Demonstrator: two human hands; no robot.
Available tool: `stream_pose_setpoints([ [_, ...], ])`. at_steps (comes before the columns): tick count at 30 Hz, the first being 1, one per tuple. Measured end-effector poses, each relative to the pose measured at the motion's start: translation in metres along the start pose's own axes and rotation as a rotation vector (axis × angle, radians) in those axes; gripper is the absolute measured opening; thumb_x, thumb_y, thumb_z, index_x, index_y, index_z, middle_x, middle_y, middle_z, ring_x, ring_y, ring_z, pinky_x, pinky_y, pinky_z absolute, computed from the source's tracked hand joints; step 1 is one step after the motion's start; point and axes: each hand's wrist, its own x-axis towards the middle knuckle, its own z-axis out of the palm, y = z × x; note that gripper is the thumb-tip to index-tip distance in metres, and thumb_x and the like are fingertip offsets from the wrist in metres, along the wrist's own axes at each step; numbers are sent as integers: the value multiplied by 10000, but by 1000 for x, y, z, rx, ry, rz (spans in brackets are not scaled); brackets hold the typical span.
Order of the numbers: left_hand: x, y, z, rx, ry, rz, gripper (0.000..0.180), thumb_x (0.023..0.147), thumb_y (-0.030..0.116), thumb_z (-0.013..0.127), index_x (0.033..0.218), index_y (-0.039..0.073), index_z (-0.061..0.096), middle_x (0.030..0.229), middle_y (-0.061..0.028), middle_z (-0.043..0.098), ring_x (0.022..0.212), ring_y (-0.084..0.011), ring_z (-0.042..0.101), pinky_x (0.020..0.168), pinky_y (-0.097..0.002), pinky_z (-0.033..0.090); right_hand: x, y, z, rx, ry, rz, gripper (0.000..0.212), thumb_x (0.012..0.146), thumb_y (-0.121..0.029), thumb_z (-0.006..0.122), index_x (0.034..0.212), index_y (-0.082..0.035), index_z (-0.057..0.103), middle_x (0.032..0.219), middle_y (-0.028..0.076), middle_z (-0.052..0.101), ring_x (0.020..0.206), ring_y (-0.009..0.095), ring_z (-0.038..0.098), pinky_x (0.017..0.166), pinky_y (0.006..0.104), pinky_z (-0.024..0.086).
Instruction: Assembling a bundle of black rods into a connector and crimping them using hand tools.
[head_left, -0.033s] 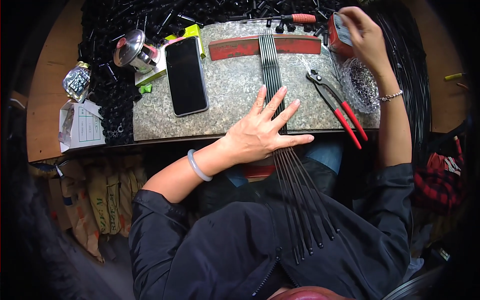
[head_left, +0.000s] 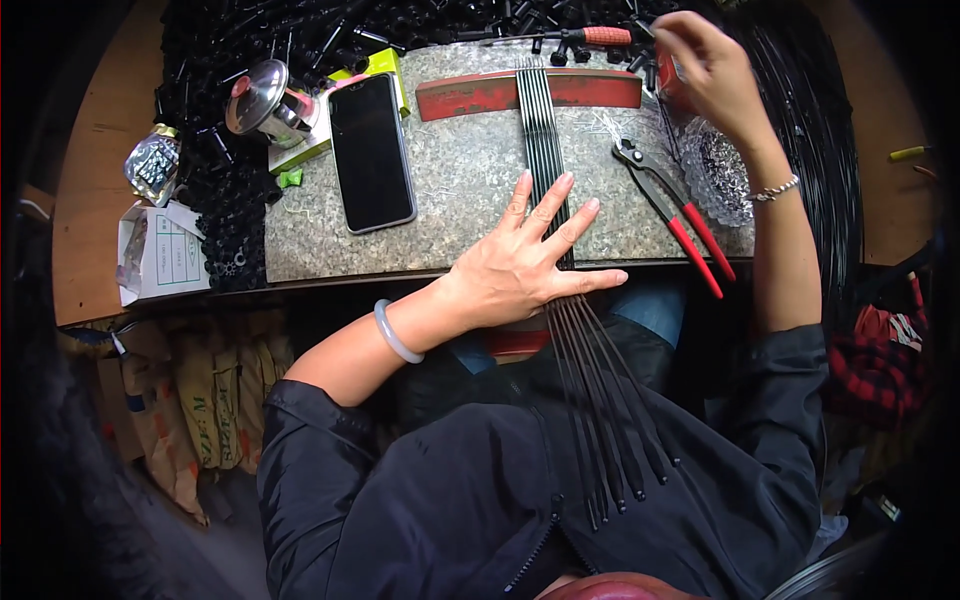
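Note:
My left hand lies flat, its fingers spread, across a row of thin black rods at the table edge. The rods' upper ends rest side by side over a curved red bar; their tipped lower ends fan out over my lap. My right hand is raised at the far right, beside a red tin that it partly hides. Its thumb and fingertips come together in a pinch; what they hold, if anything, is too small to make out. Below that hand sits a clear glass bowl of small metal pieces.
Red-handled pliers lie right of the rods, jaws away from me. A black phone lies left, by a lidded metal cup. A red-handled screwdriver lies at the back among black parts. Long black strands line the right side.
My right hand has moved a little to the left from over the red tin, with its fingers drawn closer together. My left hand and the rods have stayed put.

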Motion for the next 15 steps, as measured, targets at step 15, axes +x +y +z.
stream_pose_setpoints([
  [15,2,-2,1,-24,8,0,550,798,370,566,1319,465,418,1381,-192,390,1282,-475,329,1002,-660,248,31,7,75,140,-321,108,274,810,-261,640,919,-13,682,800,139,678,727,187,646,717,310,499],
])
